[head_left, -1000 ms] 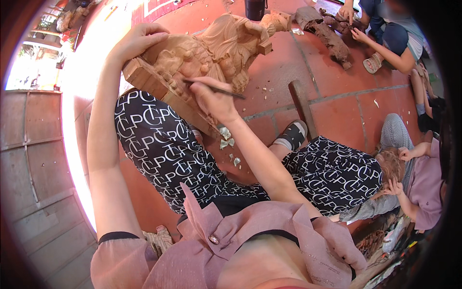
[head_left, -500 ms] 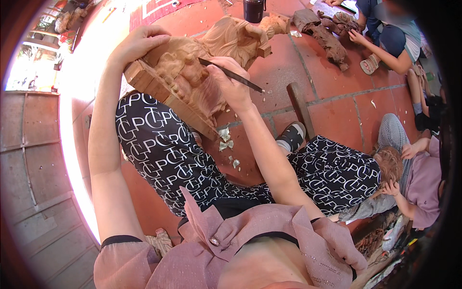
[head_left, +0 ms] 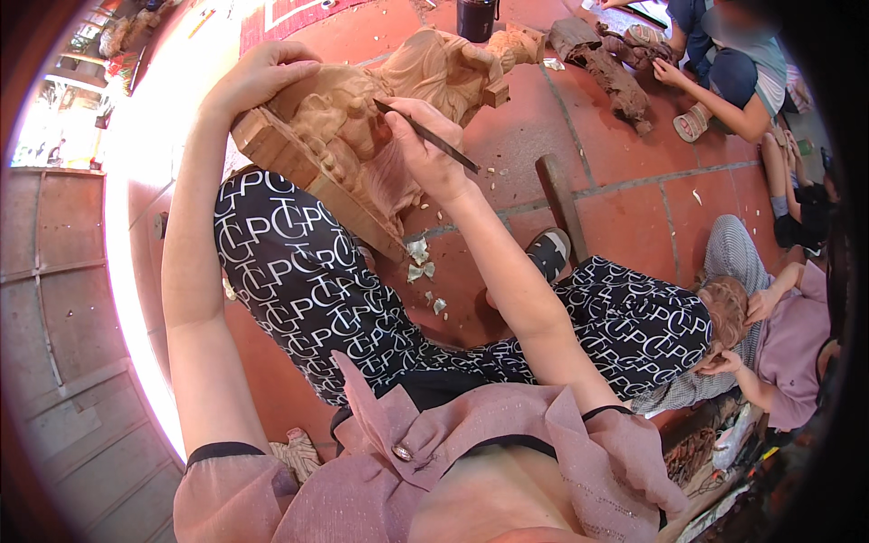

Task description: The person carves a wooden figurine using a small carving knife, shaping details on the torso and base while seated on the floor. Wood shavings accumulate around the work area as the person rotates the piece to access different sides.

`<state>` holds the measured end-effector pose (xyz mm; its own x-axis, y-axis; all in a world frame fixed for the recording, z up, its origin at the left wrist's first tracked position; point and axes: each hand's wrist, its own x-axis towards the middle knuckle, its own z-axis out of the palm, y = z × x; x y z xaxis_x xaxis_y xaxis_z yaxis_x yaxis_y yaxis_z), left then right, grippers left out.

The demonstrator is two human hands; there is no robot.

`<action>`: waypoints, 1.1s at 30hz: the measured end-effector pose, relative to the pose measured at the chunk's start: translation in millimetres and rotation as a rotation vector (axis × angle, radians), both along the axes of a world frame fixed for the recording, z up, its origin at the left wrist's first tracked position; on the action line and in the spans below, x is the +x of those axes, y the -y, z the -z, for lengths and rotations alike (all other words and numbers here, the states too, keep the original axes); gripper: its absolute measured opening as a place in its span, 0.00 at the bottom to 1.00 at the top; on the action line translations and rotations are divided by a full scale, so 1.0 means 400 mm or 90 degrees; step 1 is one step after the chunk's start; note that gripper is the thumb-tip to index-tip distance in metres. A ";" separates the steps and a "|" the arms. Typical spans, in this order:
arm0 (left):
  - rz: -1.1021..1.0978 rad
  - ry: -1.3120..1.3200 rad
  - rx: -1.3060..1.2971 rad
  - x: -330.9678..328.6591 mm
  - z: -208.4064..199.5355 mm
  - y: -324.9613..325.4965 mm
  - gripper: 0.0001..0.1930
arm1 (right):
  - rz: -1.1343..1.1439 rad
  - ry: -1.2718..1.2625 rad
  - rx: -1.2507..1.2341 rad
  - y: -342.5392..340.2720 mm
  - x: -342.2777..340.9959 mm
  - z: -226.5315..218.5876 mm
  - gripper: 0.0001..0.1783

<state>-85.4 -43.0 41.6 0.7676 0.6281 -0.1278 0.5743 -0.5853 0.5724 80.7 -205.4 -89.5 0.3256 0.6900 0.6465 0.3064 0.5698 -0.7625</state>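
Note:
A pale brown wooden carving [head_left: 348, 136] of draped figures lies tilted over my left knee, its flat block base toward me. My left hand [head_left: 272, 74] is closed over the base's upper left edge, fingers curled onto the carved face. In a pen-like grip, my right hand [head_left: 425, 149] holds a thin dark carving chisel [head_left: 453, 156]. The chisel's tip meets the carved surface near the middle, and its rear end sticks out past my hand, down to the right.
A wooden mallet or handle [head_left: 561, 208] rests on the red tiles near my sandal. Pale chips [head_left: 418, 258] are scattered below the carving. Behind stands a dark tumbler [head_left: 477, 20]. A person [head_left: 747, 81] handles dark rough wood [head_left: 611, 81] at far right; another sits close right.
My right hand has shifted slightly up and left, and the chisel stands a little steeper, its tip near the same spot. My left hand keeps its hold.

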 end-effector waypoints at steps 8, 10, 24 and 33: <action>-0.014 0.024 0.004 -0.001 0.004 0.004 0.14 | 0.070 0.142 0.041 -0.004 -0.019 0.010 0.12; -0.009 0.021 0.009 0.003 0.002 0.002 0.14 | 0.045 0.077 0.021 -0.003 -0.004 0.026 0.12; 0.004 0.019 0.040 -0.011 0.008 -0.002 0.14 | 0.085 -0.086 -0.126 0.031 0.036 0.033 0.08; 0.053 0.034 0.009 0.003 0.004 -0.013 0.14 | 0.072 0.036 -0.153 0.044 0.004 -0.113 0.05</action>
<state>-84.1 -37.9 40.0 0.8231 0.5627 -0.0771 0.4917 -0.6380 0.5927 82.1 -222.9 -44.5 0.3778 0.7868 0.4881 0.4040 0.3342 -0.8515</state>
